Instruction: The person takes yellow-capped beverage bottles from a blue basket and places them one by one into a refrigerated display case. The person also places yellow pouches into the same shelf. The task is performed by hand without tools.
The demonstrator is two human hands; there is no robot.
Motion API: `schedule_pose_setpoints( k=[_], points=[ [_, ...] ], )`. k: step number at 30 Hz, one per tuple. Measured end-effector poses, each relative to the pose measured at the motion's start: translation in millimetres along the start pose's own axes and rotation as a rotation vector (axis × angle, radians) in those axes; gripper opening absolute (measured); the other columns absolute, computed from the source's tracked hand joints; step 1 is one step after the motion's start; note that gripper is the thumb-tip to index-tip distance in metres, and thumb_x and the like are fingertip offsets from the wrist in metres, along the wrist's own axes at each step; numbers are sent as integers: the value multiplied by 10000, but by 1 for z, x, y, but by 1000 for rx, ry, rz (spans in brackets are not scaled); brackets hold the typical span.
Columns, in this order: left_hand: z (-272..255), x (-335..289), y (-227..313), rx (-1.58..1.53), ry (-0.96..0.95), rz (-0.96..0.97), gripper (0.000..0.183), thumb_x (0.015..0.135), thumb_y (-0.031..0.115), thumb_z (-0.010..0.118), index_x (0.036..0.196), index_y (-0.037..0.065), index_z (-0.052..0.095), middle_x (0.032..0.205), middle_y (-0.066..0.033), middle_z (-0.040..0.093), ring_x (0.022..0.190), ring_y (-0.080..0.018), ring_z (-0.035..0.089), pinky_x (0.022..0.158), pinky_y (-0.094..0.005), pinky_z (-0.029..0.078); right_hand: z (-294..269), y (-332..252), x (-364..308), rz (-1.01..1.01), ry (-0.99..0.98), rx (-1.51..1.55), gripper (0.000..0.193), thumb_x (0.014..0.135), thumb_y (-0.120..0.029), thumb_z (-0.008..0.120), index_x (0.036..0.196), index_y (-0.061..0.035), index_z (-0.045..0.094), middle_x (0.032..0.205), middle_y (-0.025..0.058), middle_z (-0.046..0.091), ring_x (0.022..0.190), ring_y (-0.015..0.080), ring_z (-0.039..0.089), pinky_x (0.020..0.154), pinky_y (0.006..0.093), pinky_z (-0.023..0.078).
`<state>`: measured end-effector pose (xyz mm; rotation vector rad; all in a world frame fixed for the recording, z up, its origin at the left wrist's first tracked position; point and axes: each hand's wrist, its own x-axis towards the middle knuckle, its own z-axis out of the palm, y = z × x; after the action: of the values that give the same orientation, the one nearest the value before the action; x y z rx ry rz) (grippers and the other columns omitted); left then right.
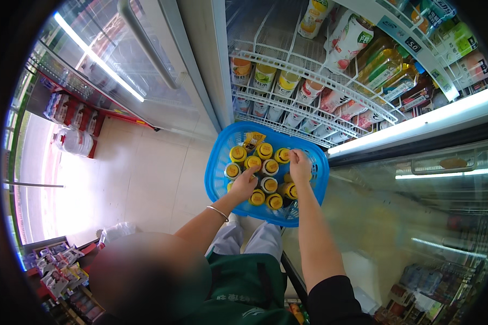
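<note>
A blue plastic basket (pixel 216 181) stands below me in front of the open cooler, holding several bottles with yellow caps (pixel 264 150). My left hand (pixel 243 187) reaches in over the left-middle bottles, its fingers curled and its thumb beside a cap; what it grips, if anything, is hidden. Over the basket's right side, my right hand (pixel 301 169) is closed, fingertips pinched beside a yellow-capped bottle (pixel 282 156). Whether it holds that bottle cannot be made out. Near the basket's far edge, a small yellow packet (pixel 254 141) lies among the bottles.
Ahead, white wire shelves (pixel 309 76) carry bottles and pouches of drinks. One glass door (pixel 152 59) stands open on the left; another glass door (pixel 417 189) is at the right. Water jugs (pixel 76 142) stand at the far left, snack packets (pixel 65 273) at the lower left.
</note>
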<state>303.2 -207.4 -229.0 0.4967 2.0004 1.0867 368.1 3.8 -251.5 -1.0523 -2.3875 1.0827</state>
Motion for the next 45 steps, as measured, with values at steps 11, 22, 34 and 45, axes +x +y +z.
schedule_pose_setpoints(
  k=[11, 22, 34, 45],
  points=[
    [8, 2, -17, 62, 45, -4, 395, 952, 132, 481, 1345, 86, 482, 1195, -211, 602, 1103, -330, 583, 918, -386, 466, -1, -13, -54, -252, -455, -146, 386, 759, -328, 779, 1050, -98, 673, 1099, 78, 588, 1075, 280, 539, 878, 393, 483],
    [-13, -11, -10, 115, 61, 0, 425, 946, 193, 517, 1362, 114, 484, 1328, -138, 554, 1184, -320, 553, 978, -386, 448, -27, -37, -88, -213, -391, -267, 427, 798, -77, 696, 1203, -109, 565, 1202, 87, 573, 1074, 315, 568, 876, 414, 488],
    [-65, -52, 141, -325, -288, 84, 529, 996, 405, 475, 1400, 64, 456, 1292, -115, 555, 1186, -214, 527, 1000, -314, 421, -197, -175, 7, -308, -342, 455, 349, 898, -80, 637, 1236, -59, 551, 1076, 35, 610, 917, 109, 589, 783, 259, 500],
    [-83, -25, 217, -77, -40, 492, 603, 757, 238, 800, 1242, 33, 507, 1120, -126, 641, 1016, -222, 627, 915, -358, 489, -211, -252, 25, -442, -217, 761, 592, 866, -47, 671, 1388, -66, 391, 1261, 86, 554, 1147, 175, 546, 956, 307, 448]
  ],
)
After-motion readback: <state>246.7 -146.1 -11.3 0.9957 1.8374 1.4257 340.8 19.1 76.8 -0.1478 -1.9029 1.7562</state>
